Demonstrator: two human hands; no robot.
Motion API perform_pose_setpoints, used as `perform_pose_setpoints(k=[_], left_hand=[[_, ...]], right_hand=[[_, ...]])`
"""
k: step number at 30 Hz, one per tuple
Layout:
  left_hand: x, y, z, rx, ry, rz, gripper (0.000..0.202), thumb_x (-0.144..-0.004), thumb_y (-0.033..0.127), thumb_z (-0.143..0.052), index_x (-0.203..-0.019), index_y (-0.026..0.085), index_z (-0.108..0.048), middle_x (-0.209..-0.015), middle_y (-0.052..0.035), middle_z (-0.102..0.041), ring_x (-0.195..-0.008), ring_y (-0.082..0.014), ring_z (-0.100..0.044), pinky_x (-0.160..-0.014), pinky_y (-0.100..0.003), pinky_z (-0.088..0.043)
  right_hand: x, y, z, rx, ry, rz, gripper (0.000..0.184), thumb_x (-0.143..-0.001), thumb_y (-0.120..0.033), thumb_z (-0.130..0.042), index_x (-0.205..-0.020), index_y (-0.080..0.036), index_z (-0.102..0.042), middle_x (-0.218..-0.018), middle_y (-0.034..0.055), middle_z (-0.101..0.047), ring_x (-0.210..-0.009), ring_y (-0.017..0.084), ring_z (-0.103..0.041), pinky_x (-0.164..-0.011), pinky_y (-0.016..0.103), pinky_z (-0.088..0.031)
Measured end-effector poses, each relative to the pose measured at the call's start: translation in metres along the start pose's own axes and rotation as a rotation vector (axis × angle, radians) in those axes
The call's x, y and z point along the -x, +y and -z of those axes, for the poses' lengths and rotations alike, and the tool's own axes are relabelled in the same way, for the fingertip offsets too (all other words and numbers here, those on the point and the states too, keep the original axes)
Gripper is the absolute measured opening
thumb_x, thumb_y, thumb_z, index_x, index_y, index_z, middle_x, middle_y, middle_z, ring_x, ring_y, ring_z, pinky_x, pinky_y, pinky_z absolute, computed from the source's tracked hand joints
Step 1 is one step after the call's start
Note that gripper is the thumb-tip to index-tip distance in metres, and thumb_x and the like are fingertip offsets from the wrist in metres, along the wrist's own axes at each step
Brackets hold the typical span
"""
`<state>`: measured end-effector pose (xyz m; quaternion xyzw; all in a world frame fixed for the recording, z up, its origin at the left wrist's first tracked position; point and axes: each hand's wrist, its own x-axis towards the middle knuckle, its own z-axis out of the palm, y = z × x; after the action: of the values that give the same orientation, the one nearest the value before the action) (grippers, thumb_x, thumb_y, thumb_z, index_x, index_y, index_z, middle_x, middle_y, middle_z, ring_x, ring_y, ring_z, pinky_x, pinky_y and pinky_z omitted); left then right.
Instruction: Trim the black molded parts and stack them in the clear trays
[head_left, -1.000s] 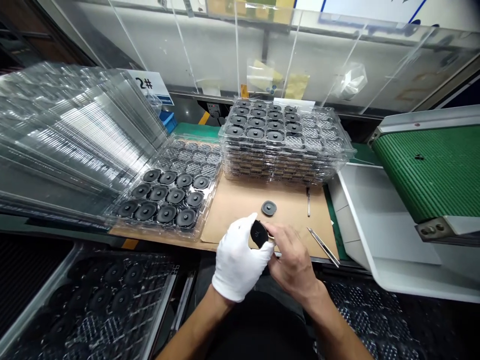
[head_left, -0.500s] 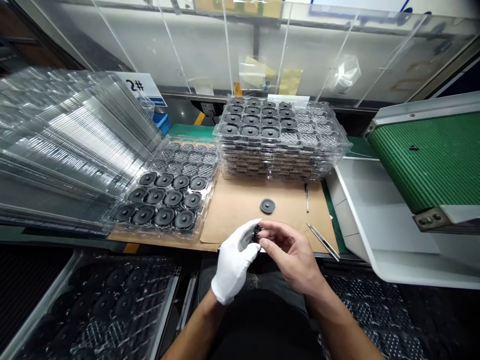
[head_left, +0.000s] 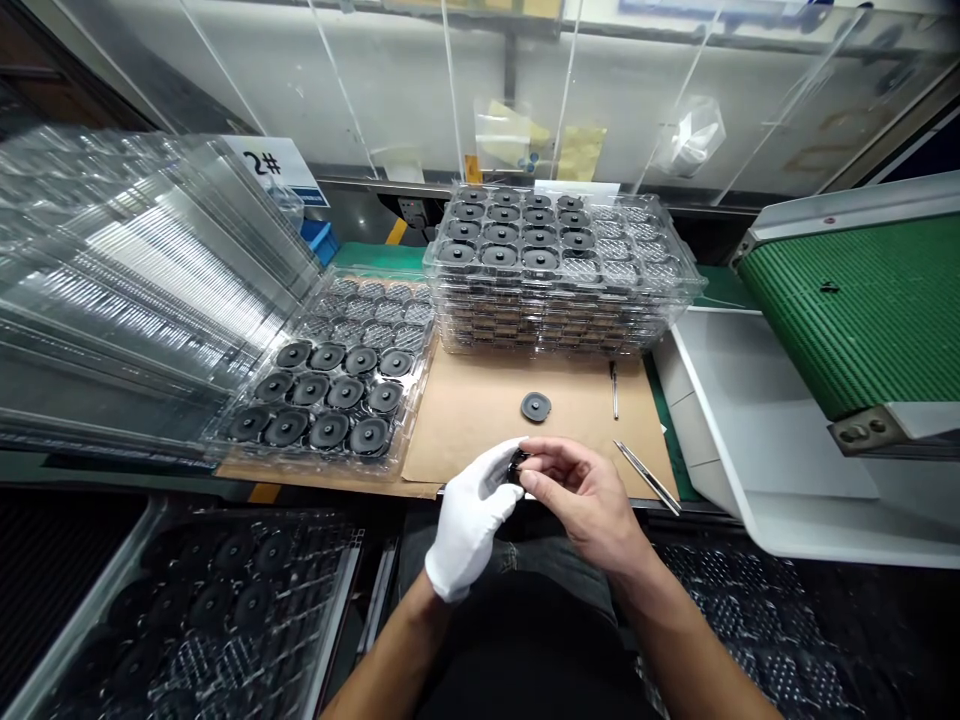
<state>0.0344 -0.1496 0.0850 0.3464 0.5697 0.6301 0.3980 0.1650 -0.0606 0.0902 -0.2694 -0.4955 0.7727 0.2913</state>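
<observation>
**Black part [head_left: 516, 467] pinched up close for handling**

The gloved left hand [head_left: 469, 522] and bare right hand [head_left: 587, 503] meet, fingers narrowly closed on it, just above the cardboard sheet [head_left: 465, 420] edge. Tweezers [head_left: 649, 478] and a black disc [head_left: 535, 406] lie within reach, beside an open tray [head_left: 415, 405].

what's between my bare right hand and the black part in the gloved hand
Nothing visible stands in the way: the bare right hand is right at the small black round part, which the white-gloved left hand holds from the other side, with no other object between them.
</observation>
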Motion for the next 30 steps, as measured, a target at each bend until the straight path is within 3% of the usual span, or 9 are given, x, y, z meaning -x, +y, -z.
perform_pose_setpoints(k=[17, 27, 30], left_hand=[[-0.002, -0.010, 0.001, -0.016, -0.034, 0.011, 0.045, -0.085, 0.019, -0.071, -0.130, 0.018, -0.067, -0.130, -0.0085, -0.070, -0.124, -0.0253, -0.064, -0.111, -0.036, -0.050], [-0.003, -0.009, -0.004, -0.051, 0.000, 0.021, 0.038, -0.088, 0.027, -0.068, -0.126, 0.018, -0.070, -0.131, -0.0095, -0.070, -0.125, -0.0278, -0.062, -0.111, -0.039, -0.048], [-0.001, -0.009, -0.009, 0.038, -0.005, 0.085, 0.039, -0.089, 0.033, -0.068, -0.124, 0.017, -0.071, -0.129, -0.0114, -0.071, -0.121, -0.0301, -0.064, -0.108, -0.041, -0.049]], right_hand=[[-0.007, 0.000, 0.005, -0.084, -0.018, -0.100, 0.032, -0.077, -0.031, -0.084, -0.105, -0.018, -0.075, -0.082, 0.0004, -0.072, -0.071, 0.009, -0.064, -0.070, 0.022, -0.054], [-0.002, -0.006, 0.010, 0.029, 0.032, -0.043, 0.034, -0.079, -0.030, -0.082, -0.110, -0.020, -0.071, -0.094, 0.0024, -0.077, -0.086, 0.013, -0.071, -0.080, 0.024, -0.058], [-0.002, -0.005, 0.011, 0.043, 0.050, -0.036, 0.035, -0.079, -0.032, -0.082, -0.111, -0.020, -0.071, -0.096, 0.0035, -0.077, -0.087, 0.014, -0.071, -0.081, 0.026, -0.059]])
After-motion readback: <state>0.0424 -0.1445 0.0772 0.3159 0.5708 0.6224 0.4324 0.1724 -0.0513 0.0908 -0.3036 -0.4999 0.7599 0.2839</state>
